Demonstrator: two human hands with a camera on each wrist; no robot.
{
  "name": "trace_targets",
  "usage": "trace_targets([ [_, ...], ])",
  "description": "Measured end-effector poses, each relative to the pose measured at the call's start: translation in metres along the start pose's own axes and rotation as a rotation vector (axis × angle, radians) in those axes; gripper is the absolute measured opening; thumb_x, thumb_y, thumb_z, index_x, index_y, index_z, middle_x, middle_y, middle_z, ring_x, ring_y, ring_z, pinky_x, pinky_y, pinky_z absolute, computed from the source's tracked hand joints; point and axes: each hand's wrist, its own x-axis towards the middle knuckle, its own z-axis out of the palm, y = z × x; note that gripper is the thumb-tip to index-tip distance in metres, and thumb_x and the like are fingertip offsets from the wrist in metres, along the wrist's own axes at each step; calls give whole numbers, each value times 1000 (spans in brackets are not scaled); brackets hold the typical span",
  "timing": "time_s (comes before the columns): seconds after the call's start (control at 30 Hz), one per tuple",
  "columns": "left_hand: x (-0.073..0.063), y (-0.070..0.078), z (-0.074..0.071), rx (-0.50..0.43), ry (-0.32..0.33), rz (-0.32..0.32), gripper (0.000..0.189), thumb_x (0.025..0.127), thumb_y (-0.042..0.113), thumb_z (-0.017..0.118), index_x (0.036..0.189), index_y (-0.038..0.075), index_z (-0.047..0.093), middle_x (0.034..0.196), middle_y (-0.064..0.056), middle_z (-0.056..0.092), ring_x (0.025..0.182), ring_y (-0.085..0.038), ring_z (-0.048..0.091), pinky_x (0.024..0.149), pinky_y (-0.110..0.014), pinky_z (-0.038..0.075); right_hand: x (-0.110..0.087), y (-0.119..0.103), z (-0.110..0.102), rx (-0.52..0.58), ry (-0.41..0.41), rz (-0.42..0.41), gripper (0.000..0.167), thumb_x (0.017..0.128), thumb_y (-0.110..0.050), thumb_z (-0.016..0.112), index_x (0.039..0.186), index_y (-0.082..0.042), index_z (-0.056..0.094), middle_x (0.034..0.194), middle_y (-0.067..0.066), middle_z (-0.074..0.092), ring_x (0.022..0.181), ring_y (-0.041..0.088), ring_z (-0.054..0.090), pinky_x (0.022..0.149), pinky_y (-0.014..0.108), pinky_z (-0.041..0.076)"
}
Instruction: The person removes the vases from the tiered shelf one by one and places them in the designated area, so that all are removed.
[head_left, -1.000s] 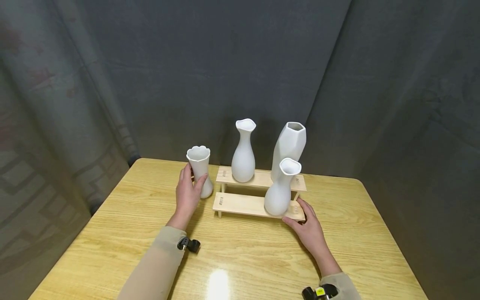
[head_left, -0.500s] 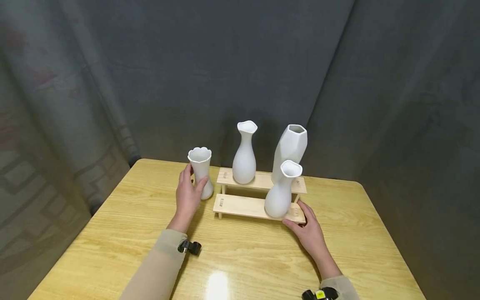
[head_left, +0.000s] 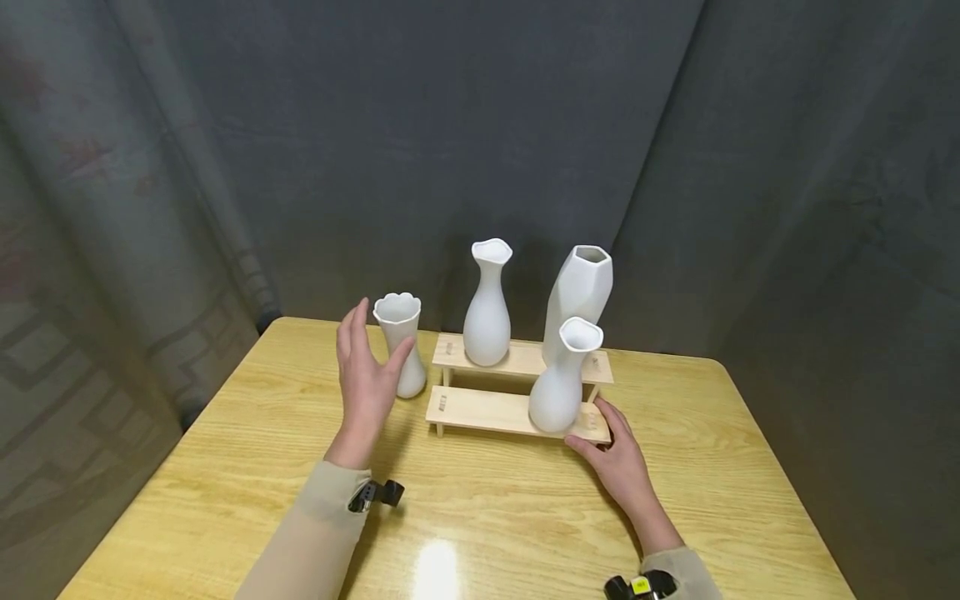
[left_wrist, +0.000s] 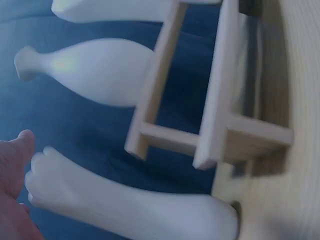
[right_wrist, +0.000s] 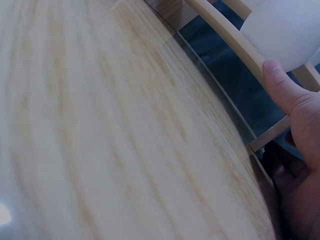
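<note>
White scalloped vase: where do we put it?

Upright on the wood-grain surface, near the left end of the wooden stand but apart from it.

And the left hand?

Just beside that vase, holding nothing: fingers straight, thumb spread away and crossing in front of the vase in our head view. Whether the thumb touches, we can't tell.

Right hand?

Gripping the lower board at its right end. We see the thumb on the front edge, other fingers curled in at the far side.

What else do we log on the stand?

Three more white vases. Upper board: wavy-mouthed vase toward the left, tall faceted vase toward the right. Lower board: narrow-necked vase near the right hand, partly covering the faceted one from our head view.

Further out?

Beige sleeves, a black device at each wrist, glare on the surface's near side, dark grey curtain behind everything.
</note>
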Motion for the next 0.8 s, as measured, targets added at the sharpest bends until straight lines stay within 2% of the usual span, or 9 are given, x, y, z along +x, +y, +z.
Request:
trace_targets([
  [0.13,-6,21,-2,-55,20,75,87,95,18,91,168,10,43,163,-20,43,151,-38,43,122,-62,38,0,0,0,-4,3,3,100,95,-42,89,174,-19,33,178,13,29,158,38,40,123,54,40],
  [0.23,-12,40,-2,-108,10,138,85,93,13,92,165,7,46,158,-21,47,146,-39,47,117,-63,43,0,1,0,-12,4,2,100,95,-43,89,174,-19,33,178,13,29,157,37,41,122,54,41],
  [0.37,-21,61,3,-158,-48,187,82,92,12,92,162,5,49,156,-20,49,146,-38,48,117,-60,44,0,1,0,-14,1,4,99,95,-44,88,175,-20,33,178,12,29,156,36,43,120,53,43],
  [0.5,-28,78,15,-196,-133,215,81,92,12,92,161,4,50,157,-19,50,149,-35,47,123,-55,41,0,0,0,-10,3,2,99,95,-41,89,174,-21,34,178,11,29,156,36,42,121,53,42],
  [0.6,-35,88,25,-234,-192,203,80,93,12,92,161,6,51,157,-17,51,148,-34,49,123,-54,42,0,0,0,-6,6,-6,98,95,-39,90,174,-19,35,177,13,30,158,39,40,123,56,39],
  [0.8,-50,104,48,-256,-322,117,80,93,20,93,162,13,53,159,-12,50,148,-31,50,124,-52,42,-1,-1,0,-12,4,-5,98,95,-41,89,174,-19,34,177,13,29,158,40,38,124,59,38],
])
